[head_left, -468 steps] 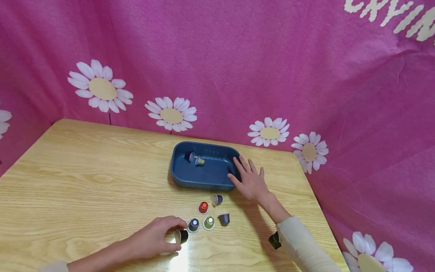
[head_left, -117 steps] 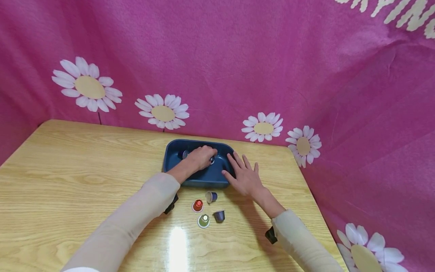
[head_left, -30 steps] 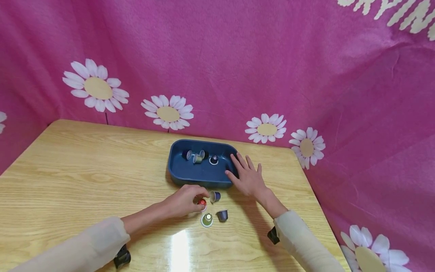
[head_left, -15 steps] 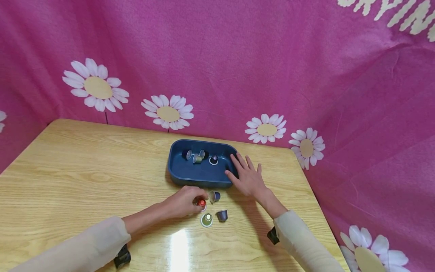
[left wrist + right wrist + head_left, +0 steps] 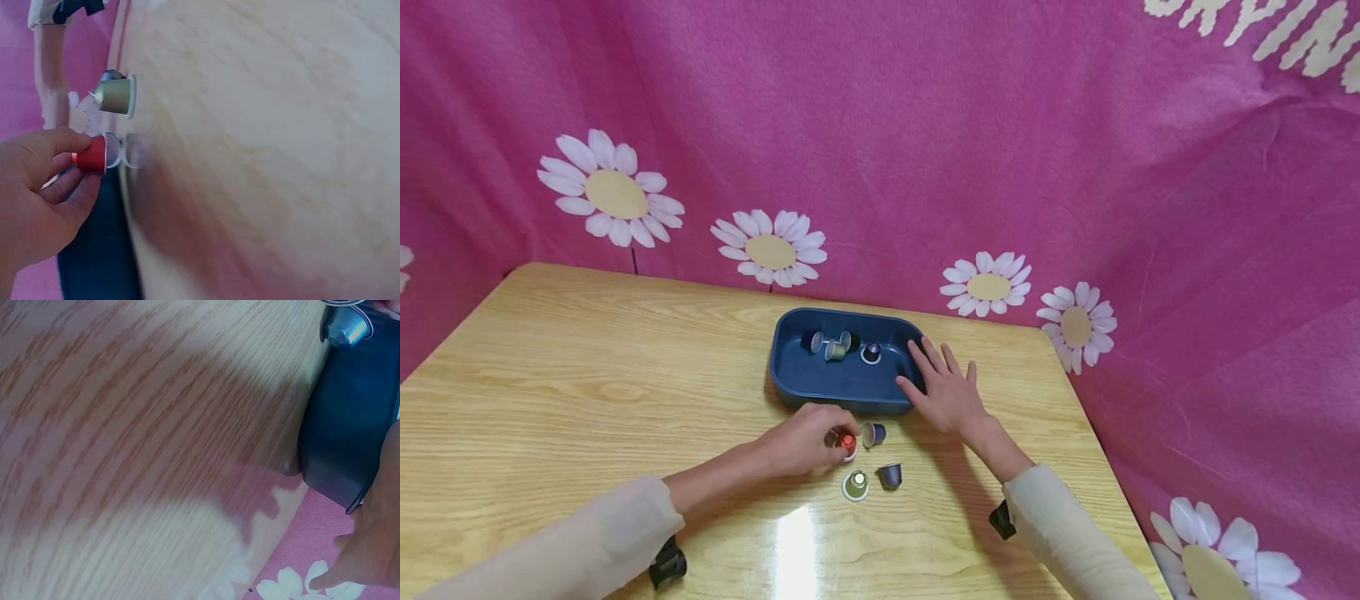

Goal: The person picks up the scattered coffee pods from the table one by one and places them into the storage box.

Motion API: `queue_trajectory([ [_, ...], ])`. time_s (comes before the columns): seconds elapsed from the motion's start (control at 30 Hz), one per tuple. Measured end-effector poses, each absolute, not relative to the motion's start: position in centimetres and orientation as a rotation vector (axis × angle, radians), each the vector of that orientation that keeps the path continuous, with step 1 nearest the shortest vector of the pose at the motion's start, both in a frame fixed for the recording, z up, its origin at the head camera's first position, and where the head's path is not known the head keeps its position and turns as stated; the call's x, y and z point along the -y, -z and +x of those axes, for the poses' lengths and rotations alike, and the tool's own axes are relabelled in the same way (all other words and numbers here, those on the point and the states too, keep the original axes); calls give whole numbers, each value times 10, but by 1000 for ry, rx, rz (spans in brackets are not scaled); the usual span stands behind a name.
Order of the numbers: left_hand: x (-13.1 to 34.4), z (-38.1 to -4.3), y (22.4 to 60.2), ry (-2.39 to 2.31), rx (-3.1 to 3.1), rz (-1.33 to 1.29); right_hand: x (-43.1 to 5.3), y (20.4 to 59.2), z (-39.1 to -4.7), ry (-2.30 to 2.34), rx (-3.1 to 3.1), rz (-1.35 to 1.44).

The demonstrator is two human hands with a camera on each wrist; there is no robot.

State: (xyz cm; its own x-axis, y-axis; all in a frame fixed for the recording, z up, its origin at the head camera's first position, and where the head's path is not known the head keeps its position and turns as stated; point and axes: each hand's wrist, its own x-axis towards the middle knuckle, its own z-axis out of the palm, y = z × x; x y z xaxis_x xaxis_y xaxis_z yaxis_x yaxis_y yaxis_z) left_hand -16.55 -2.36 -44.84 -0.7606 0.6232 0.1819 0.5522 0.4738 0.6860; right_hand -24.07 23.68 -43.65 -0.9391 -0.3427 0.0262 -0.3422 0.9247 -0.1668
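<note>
Within left grip (image 5: 807, 437), red capsule (image 5: 94, 154)

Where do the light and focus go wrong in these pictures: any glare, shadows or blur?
Head view: a bright patch of glare on the table near the bottom edge, and a shadow beside the right arm; left wrist view: the red capsule is fairly clear, but the table looks washed out and smeared; right wrist view: a broad, finger-edged shadow across the table's grain.
</note>
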Motion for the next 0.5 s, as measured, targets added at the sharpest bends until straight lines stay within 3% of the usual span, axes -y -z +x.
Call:
queue_trajectory([
  [0.5,15,-181,406,-1393,-2572,984,-237,436,-241,261,-3069,-537],
])
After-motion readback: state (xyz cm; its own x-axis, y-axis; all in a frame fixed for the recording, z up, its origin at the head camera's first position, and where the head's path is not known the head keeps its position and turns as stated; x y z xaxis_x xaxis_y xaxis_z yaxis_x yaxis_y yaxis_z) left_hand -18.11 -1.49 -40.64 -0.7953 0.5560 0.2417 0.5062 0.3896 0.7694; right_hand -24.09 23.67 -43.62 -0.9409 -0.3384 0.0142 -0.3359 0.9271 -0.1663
